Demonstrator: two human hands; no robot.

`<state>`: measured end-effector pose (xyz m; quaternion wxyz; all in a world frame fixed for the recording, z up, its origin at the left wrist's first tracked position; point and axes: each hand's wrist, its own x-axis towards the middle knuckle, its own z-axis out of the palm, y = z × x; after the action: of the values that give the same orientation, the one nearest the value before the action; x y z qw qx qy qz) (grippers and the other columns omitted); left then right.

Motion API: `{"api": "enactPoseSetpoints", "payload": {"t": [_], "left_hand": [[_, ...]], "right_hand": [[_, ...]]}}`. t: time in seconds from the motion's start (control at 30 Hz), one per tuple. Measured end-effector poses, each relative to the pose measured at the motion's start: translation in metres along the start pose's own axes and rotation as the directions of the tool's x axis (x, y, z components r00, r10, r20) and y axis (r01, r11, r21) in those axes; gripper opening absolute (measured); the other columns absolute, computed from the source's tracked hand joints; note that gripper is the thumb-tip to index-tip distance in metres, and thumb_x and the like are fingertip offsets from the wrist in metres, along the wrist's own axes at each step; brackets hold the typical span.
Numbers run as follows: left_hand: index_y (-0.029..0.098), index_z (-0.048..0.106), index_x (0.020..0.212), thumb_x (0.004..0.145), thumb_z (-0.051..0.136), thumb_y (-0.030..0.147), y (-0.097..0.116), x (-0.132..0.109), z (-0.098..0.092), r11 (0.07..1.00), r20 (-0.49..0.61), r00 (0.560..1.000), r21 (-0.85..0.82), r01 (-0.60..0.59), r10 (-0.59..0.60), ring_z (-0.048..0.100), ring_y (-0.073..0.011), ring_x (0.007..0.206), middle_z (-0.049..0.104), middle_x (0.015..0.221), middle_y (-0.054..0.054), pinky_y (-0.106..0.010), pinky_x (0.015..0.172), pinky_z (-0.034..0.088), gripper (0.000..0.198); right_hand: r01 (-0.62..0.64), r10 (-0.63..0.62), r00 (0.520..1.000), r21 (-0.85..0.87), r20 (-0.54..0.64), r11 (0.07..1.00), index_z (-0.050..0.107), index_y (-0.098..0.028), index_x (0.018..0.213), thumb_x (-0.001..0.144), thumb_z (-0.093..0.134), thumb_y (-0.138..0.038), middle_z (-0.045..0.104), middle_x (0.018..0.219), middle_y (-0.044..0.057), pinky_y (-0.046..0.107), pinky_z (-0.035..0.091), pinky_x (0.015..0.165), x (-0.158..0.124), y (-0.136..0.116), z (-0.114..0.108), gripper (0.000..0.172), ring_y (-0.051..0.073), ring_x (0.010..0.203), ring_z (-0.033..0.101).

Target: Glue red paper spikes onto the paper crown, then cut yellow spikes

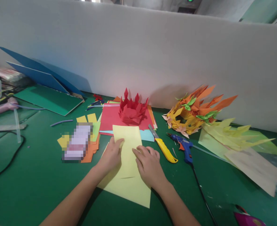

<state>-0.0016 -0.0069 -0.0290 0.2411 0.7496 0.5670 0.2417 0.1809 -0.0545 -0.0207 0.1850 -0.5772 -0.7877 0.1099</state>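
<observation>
A narrow strip of pale yellow paper (126,147) stands out from a larger pale yellow sheet (133,194) beneath it; I cannot tell whether the two are joined. My left hand (111,155) pinches the strip's left edge, thumb on top. At the right edge, my right hand (150,164) is closed on the same strip with bent fingers. Just beyond lies a stack of red paper (109,117) bearing a folded red paper crown (133,113). To the right of my right hand are a yellow utility knife (166,150), blade end away from me, and a blue glue gun (184,146).
Orange and yellow paper crowns (195,110) and a pale yellow one (232,135) lie at right. A blurred-out phone (77,141) rests on coloured paper squares at left. Behind it are blue boards (39,75). A pink glue gun (7,106) lies far left; a white partition (138,53) bounds the table.
</observation>
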Motion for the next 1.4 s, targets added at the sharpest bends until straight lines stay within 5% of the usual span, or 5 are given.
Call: {"api": "enactPoseSetpoints", "payload": {"t": [0.53,0.8,1.0,1.23,1.4], "left_hand": [[0.019,0.054,0.120,0.081,0.045,0.019,0.006,0.003,-0.021,0.958,0.078,0.992,-0.261,0.119,-0.102,0.048,-0.0247,0.121,0.053,0.124,-0.010,-0.040,0.101,0.040,0.040],[0.023,0.055,0.119,0.077,0.054,0.030,0.024,0.001,-0.037,0.791,0.261,0.942,-0.520,0.323,-0.212,0.052,-0.0268,0.117,0.053,0.132,-0.008,-0.040,0.093,0.047,0.042],[0.026,0.055,0.116,0.078,0.053,0.031,0.023,0.001,-0.037,0.797,0.270,0.947,-0.527,0.294,-0.171,0.045,-0.0251,0.126,0.048,0.139,-0.005,-0.040,0.100,0.041,0.038],[0.024,0.056,0.114,0.078,0.052,0.027,0.021,0.001,-0.034,0.869,0.234,0.956,-0.418,0.263,-0.177,0.047,-0.0265,0.125,0.052,0.133,-0.008,-0.042,0.099,0.042,0.037],[0.023,0.057,0.113,0.076,0.050,0.022,0.010,0.002,-0.028,0.930,0.173,0.968,-0.289,0.227,-0.183,0.048,-0.0268,0.123,0.056,0.127,-0.009,-0.043,0.103,0.037,0.038]], "right_hand": [[-0.082,0.129,0.974,0.244,-0.184,0.966,0.058,-0.021,0.119,0.084,0.050,-0.029,0.059,0.112,0.011,0.045,0.041,0.087,0.001,0.018,0.003,0.037,0.028,0.104,0.052],[-0.218,0.355,0.929,0.926,0.100,0.308,0.014,-0.019,0.142,0.076,0.063,-0.039,0.069,0.101,0.008,0.039,0.053,0.078,0.004,0.012,0.005,0.084,0.022,0.085,0.067],[-0.206,0.396,0.908,0.969,0.137,0.136,0.011,-0.021,0.141,0.068,0.071,-0.035,0.071,0.096,0.006,0.041,0.054,0.078,0.008,0.006,-0.001,0.095,0.023,0.082,0.069],[-0.190,0.395,0.914,0.957,0.091,0.221,0.014,-0.022,0.142,0.069,0.067,-0.028,0.070,0.089,0.002,0.037,0.055,0.075,0.008,0.007,0.006,0.090,0.020,0.077,0.069],[-0.236,0.354,0.935,0.753,0.005,0.614,0.019,-0.019,0.144,0.075,0.056,-0.022,0.066,0.084,0.003,0.034,0.052,0.065,0.007,0.010,0.009,0.079,0.019,0.066,0.062]]}}
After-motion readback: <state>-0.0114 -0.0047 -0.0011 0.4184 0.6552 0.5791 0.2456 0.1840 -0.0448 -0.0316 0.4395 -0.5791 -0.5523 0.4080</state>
